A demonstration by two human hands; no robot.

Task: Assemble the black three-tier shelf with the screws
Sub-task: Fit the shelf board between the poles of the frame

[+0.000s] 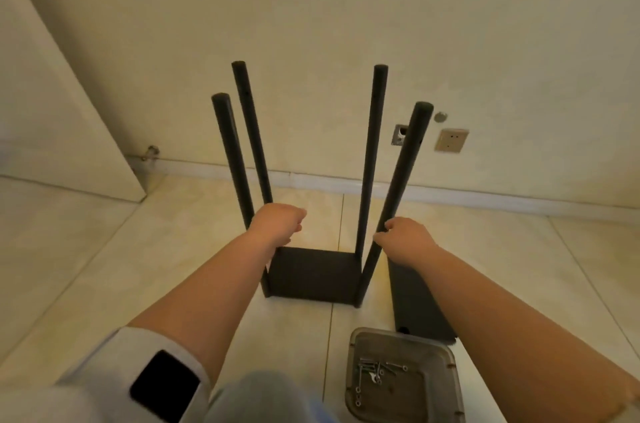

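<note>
Black shelf frame (313,272), one board plus four round posts, stands on the tiled floor (104,249). Left hand (277,223) and right hand (405,237) each grip a near post low down. Looks stiff, light, top-wobbly. Screws (375,372) wait in the clear plastic tray (446,384).

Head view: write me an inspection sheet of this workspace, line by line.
Surface: pale tiled floor.
Job's things: black shelf board on the floor with four black poles standing up from its corners; spare black board lying to its right; screws in a clear tray.
Clutter: nothing seen.
Grips: left hand curled around the near-left pole; right hand gripping the near-right pole.
Cables: nothing seen.
Surroundings: cream wall, wall socket, baseboard.
</note>
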